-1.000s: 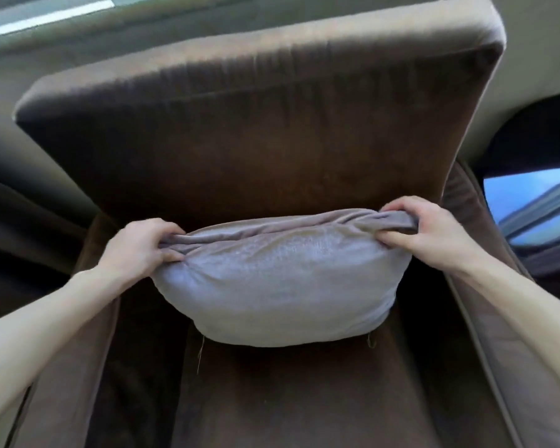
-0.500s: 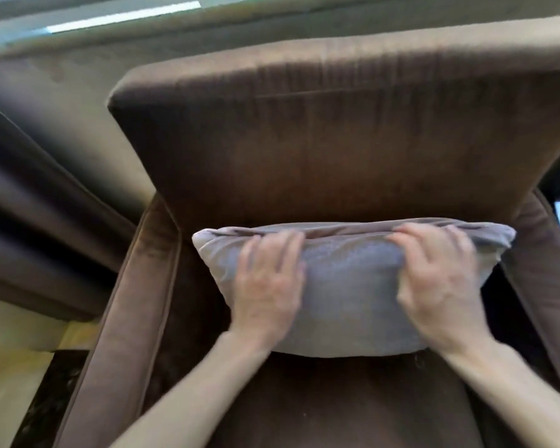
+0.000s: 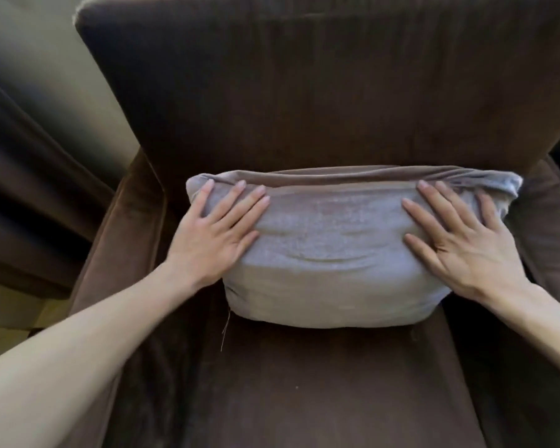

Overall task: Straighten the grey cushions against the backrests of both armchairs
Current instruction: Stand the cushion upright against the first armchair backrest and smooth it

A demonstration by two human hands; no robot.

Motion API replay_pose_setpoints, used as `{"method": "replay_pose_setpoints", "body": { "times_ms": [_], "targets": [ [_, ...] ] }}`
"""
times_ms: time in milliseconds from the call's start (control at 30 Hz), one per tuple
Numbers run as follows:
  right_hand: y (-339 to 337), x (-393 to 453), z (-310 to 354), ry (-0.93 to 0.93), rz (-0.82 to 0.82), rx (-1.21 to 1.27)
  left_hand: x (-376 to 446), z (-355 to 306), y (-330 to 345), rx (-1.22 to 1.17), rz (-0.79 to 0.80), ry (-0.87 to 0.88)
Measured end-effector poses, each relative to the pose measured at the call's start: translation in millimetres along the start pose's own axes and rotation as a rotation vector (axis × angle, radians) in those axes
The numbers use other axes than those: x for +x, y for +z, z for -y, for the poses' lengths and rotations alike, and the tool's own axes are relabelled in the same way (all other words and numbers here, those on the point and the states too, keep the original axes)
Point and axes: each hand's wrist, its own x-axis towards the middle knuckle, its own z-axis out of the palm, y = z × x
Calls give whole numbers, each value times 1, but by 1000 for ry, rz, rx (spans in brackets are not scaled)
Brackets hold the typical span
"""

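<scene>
A grey cushion (image 3: 333,253) stands on the seat of a brown armchair, its top edge leaning against the backrest (image 3: 320,92). My left hand (image 3: 214,234) lies flat on the cushion's left front face, fingers spread. My right hand (image 3: 463,244) lies flat on the right front face, fingers spread too. Neither hand grips the fabric; both palms press on it. A loose thread hangs from the cushion's lower left corner. The cushion's back side is hidden.
The chair's left armrest (image 3: 120,240) and right armrest (image 3: 550,227) flank the cushion. The brown seat (image 3: 304,389) stretches toward me. Dark curtains (image 3: 29,189) hang at the left, beside a pale wall.
My hands let go of the cushion's top corners and moved onto its front face, then spread flat and wider apart. The cushion now sits against the backrest.
</scene>
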Motion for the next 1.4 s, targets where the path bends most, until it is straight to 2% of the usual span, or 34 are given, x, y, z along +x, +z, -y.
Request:
{"method": "replay_pose_setpoints", "body": {
  "times_ms": [100,200,233,300,367,467,533,600,700,1000,1100,1167,1267,1333,1400],
  "targets": [
    [-14,-13,1,93,-37,-16,-9,0,-17,-31,8,-112],
    [-28,-18,37,226,-159,16,-8,-33,-33,-129,-78,-162],
    [-31,-19,54,198,-204,57,-8,-50,-37,-175,-128,-131],
    [-31,-20,92,22,-252,132,-6,-87,-42,-262,-193,-27],
    [-17,-20,122,-110,-221,138,-3,-118,-41,-312,-179,20],
    [13,-13,131,-123,-193,74,1,-134,-27,-315,-60,-36],
    [27,-5,117,-140,-230,13,4,-126,-13,-279,-18,-10],
    [37,-1,99,-179,-244,-42,6,-109,0,-231,-10,54],
    [46,-7,71,-245,-174,-59,-3,-84,15,-153,16,110],
    [35,-45,30,-258,-127,-76,-50,-56,8,-120,79,84],
    [21,-56,35,-230,-111,-15,-54,-63,-13,-159,75,81],
    [11,-60,46,-207,-135,60,-57,-75,-28,-180,15,84],
    [2,-64,83,-392,-195,84,-56,-111,-37,-237,-61,296],
    [7,-61,108,-509,-145,88,-48,-135,-33,-270,-12,407],
    [23,-51,115,-489,-80,68,-34,-146,-18,-267,64,358]
  ]
}}
